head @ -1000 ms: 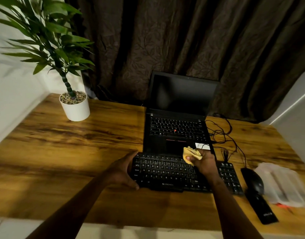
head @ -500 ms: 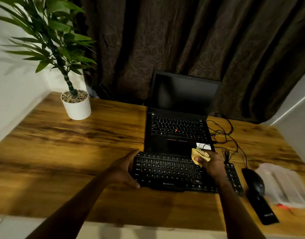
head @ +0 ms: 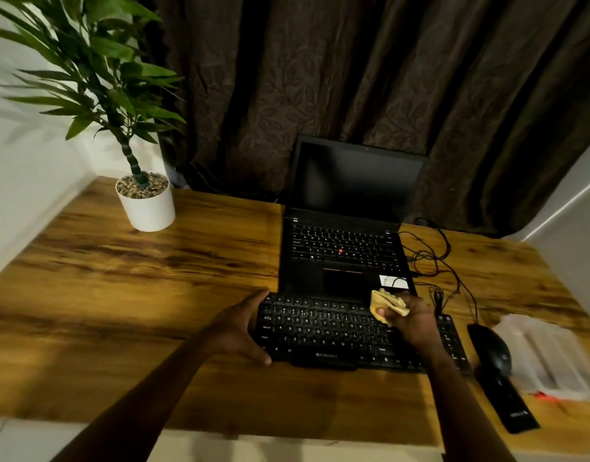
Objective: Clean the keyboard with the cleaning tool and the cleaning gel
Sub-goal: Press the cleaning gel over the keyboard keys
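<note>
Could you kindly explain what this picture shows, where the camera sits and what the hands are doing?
There is no machine here: a person works with bare hands, and the single picture comes from a wide-angle camera on their head, looking forward and down, so the arms enter from the bottom. The left hand braces the left end of the black keyboard between thumb and fingers. The right hand grips a lump of yellow cleaning gel at the keyboard's far edge; whether it touches the keys is unclear. The keyboard lies on a wooden desk in front of an open laptop with a dark screen. A potted plant stands far left; cables, a black mouse and a clear plastic pack lie to the right.
</note>
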A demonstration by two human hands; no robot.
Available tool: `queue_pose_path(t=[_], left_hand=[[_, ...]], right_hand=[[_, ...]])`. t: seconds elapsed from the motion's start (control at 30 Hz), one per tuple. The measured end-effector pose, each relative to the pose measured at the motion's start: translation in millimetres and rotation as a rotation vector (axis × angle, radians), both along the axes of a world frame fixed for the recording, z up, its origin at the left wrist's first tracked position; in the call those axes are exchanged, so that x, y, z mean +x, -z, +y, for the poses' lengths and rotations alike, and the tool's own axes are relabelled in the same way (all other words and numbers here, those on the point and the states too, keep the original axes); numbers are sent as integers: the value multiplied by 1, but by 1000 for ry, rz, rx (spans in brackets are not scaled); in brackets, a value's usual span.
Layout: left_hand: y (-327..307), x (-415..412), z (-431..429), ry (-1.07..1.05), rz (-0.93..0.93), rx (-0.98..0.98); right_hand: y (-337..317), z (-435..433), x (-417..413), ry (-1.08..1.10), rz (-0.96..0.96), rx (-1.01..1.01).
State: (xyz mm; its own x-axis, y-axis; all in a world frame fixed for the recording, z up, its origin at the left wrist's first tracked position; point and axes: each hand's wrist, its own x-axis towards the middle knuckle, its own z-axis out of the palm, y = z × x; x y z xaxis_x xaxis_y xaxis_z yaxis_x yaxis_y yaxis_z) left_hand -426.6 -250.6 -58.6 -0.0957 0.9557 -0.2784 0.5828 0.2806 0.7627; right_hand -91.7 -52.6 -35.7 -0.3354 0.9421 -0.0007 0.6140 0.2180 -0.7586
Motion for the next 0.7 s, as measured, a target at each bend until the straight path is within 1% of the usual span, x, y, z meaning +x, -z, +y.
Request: queue_pose_path(t=[0.13, 0.23, 0.33, 0.4, 0.53, 0.6, 0.7], left_hand=[[1, -1, 0, 6, 15, -3], [2, -1, 1, 6, 21, -3], [1, 0, 1, 10, -1, -18], [2, 0, 1, 10, -7, -23], [0, 0, 1, 18, 3, -33], [0, -1, 0, 15, 7, -39], [0, -1, 1, 17, 14, -45]], right_hand=[[-4, -4, -4, -76, -15, -2], [-4, 4, 17, -27, -58, -2], [-2, 6, 27, 13, -119, 56], [0, 2, 19, 25, -117, 86], [1, -7, -1, -37, -96, 73], [-2, -5, 1, -59, -104, 81], [-4, -1, 19, -20, -104, 52]])
